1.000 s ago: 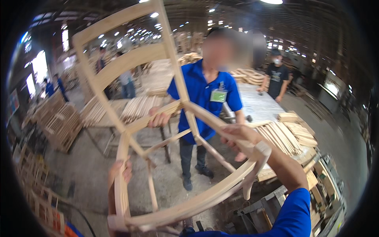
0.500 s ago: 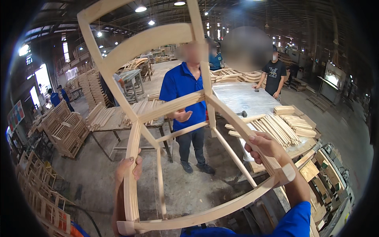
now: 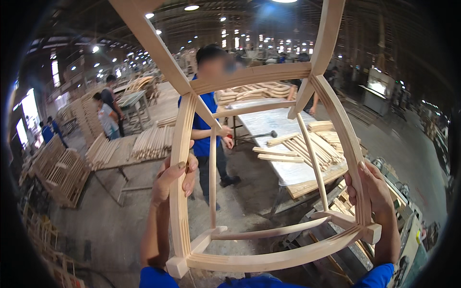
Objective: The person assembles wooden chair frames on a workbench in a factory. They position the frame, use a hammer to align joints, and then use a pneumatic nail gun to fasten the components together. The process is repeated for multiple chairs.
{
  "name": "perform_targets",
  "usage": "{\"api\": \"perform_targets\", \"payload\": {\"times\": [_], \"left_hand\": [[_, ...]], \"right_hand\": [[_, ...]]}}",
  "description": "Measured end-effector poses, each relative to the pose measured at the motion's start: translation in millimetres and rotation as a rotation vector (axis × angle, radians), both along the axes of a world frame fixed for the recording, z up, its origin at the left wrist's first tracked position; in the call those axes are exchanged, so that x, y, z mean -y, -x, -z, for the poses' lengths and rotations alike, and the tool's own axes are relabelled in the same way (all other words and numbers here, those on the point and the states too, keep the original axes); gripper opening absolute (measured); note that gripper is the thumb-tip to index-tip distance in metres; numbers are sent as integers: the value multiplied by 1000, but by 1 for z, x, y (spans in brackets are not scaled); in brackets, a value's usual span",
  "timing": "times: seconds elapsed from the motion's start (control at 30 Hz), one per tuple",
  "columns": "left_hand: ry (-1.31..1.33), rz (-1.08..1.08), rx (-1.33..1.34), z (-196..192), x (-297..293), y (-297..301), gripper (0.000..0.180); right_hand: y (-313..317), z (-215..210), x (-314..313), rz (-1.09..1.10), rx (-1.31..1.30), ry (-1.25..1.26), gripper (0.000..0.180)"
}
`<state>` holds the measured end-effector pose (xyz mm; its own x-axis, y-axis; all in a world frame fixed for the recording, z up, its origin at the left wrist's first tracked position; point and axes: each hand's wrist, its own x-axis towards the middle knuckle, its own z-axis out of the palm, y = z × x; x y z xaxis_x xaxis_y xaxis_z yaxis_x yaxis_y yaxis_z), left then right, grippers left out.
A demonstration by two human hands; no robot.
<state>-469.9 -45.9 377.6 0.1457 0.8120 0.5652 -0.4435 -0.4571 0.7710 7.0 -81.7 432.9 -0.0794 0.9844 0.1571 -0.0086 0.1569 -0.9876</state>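
a person holds up a pale, unfinished wooden chair frame (image 3: 259, 158) in front of their head, seen from above and behind the forearms, which rise from blue sleeves at the lower edge. the left hand (image 3: 174, 178) is closed round the frame's left curved rail, fingers wrapped over its front and thumb behind, about halfway up that rail. the right hand (image 3: 372, 189) is closed round the right curved rail, lower down, just above the corner where that rail meets the bowed front rail (image 3: 273, 259). both hands grip fully; neither is open.

the frame is held between the two hands and reaches up and away from them, its long axis running from the bowed rail nearest the person's chest up to the two back posts that leave the top of the view. it spans the whole gap between the hands, so neither hand is nearer; the right one sits closer to the near corner.

beyond the frame, past the right hand, stands a long pale tabletop (image 3: 276, 127) with loose wooden slats (image 3: 307, 146) and a mallet (image 3: 261, 135). a co-worker in a blue shirt (image 3: 204, 129) stands beyond the left hand. stacks of wooden parts (image 3: 144, 144) lie further left.
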Motion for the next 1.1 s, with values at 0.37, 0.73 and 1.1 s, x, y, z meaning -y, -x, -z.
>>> {"api": "perform_targets", "payload": {"times": [0.37, 0.73, 1.1], "left_hand": [[-17, 146, -40, -36, -19, -109, 57], [-210, 583, -63, -71, -8, -352, 56], [-191, 722, -203, -88, -10, -586, 50]], "right_hand": [[-62, 19, 120, 658, 35, -114, 58], [-246, 36, 226, 982, -48, -322, 64], [-409, 57, 338, 1103, -8, -420, 66]]}}
